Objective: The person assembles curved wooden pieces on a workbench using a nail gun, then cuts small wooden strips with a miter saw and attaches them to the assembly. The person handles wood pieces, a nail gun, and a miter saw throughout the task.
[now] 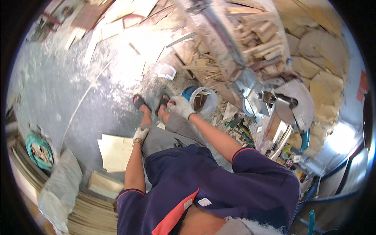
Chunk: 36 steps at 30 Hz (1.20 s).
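My left hand (pixel 140 134), in a pale work glove with a watch at the wrist, lies against my left knee with its fingers fairly straight and holds nothing. My right hand (pixel 181 106), gloved too, is above my right knee, close to the rim of a whitish bucket (pixel 212 102). Its fingers look bent; they are small and blurred, so whether anything is in them cannot be made out. Wood offcuts (pixel 199 102) lie inside the bucket. Grey trousers (pixel 164 138) cover my legs.
To the right a miter saw (pixel 294 102) stands on a bench among stacked wood pieces (pixel 264 37). Pale boards (pixel 115 152) lie on the floor at left, near a plastic sack (pixel 62 190) and a green bag (pixel 39 150) of scraps. A cord (pixel 84 94) crosses the floor.
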Motion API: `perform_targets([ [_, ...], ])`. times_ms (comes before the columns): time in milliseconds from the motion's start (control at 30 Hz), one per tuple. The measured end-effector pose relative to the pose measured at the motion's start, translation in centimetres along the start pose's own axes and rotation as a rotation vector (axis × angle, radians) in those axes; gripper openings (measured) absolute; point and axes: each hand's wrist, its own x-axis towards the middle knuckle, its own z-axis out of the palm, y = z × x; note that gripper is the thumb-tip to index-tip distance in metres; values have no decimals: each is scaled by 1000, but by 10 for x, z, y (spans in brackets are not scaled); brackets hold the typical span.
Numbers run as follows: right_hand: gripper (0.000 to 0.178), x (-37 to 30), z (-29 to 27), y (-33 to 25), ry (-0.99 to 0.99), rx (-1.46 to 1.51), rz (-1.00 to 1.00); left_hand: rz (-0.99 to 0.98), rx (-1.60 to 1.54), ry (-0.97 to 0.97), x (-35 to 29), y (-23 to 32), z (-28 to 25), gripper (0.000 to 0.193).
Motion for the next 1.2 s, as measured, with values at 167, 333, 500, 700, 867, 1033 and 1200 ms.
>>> perform_targets([
  [167,33,117,86,74,-272,-81,151,-190,-73,-28,-3,5,14,97],
  [333,38,252,192,146,-331,-344,9,-252,-164,75,13,4,23,97],
  [500,48,374,290,189,-117,-399,46,-213,-341,282,26,1,19,70],
  [700,50,455,379,226,-65,-559,220,-231,-540,347,29,-10,0,54],
  [867,43,451,410,234,10,-404,345,-249,-623,356,33,-32,1,53],
  [1033,31,346,372,220,-214,-203,182,-165,-498,315,31,-52,9,56],
  [1200,35,184,289,166,-259,-128,304,-212,-111,240,45,-31,5,62],
])
